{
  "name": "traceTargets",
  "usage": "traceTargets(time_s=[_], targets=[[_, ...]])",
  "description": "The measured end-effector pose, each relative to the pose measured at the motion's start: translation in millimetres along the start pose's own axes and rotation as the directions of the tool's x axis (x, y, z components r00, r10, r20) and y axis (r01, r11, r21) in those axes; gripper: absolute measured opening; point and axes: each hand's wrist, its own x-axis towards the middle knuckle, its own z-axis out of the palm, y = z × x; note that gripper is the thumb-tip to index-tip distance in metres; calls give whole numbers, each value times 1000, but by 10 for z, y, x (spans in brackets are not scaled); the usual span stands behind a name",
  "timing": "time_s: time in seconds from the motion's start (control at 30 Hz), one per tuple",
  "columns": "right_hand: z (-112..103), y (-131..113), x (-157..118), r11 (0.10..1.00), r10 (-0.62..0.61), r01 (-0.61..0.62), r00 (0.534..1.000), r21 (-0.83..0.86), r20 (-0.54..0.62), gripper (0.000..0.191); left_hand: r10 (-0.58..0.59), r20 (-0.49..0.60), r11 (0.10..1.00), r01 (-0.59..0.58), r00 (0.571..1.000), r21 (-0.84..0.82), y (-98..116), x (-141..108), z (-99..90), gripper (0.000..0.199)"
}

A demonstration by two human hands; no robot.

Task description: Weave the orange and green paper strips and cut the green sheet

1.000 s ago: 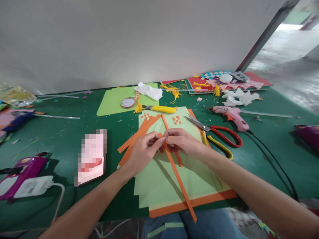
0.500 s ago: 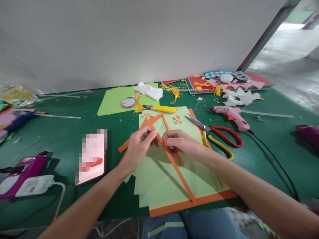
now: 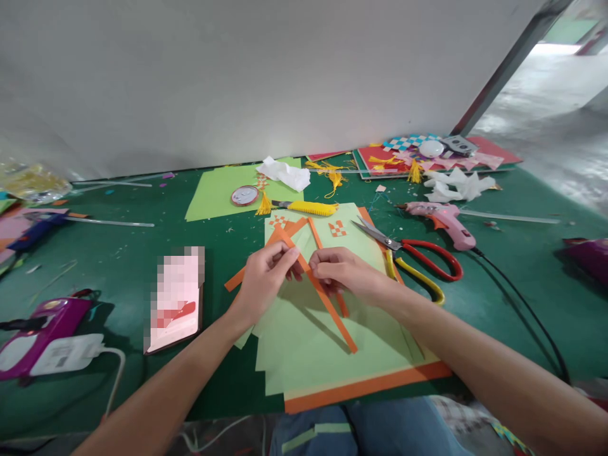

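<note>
My left hand point(image 3: 270, 269) pinches a long orange paper strip point(image 3: 332, 311) between thumb and fingers. The strip slants down to the right above pale green sheets point(image 3: 323, 361). My right hand point(image 3: 339, 269) is closed at the strip's right side, its fingertips touching the edge; whether it grips the strip is unclear. Other orange strips point(image 3: 236, 278) lie beside and beneath my hands. Two small orange-and-white woven squares, one of them a checked piece point(image 3: 338, 228), rest near the sheets' top.
Scissors point(image 3: 392, 244) lie open right of my hands, with a pink glue gun point(image 3: 444, 218) beyond. A yellow cutter point(image 3: 313, 208) lies behind the sheets. At left are a phone point(image 3: 175, 304) and a purple power strip point(image 3: 61, 323). A wall point(image 3: 237, 76) stands behind.
The held orange strip has shifted up and to the left through my fingers. Its lower end has left the front orange edge, and more of it shows above my left hand.
</note>
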Motion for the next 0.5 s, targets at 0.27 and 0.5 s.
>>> traceTargets(time_s=[0.27, 0.5], targets=[[-9, 1, 5, 1000, -11, 12, 999, 28, -31, 13, -29, 164, 999, 21, 986, 50, -5, -28, 17, 29], [-9, 6, 6, 1000, -2, 2, 1000, 6, 5, 9, -19, 13, 999, 19, 1000, -35, -20, 0, -2, 31]])
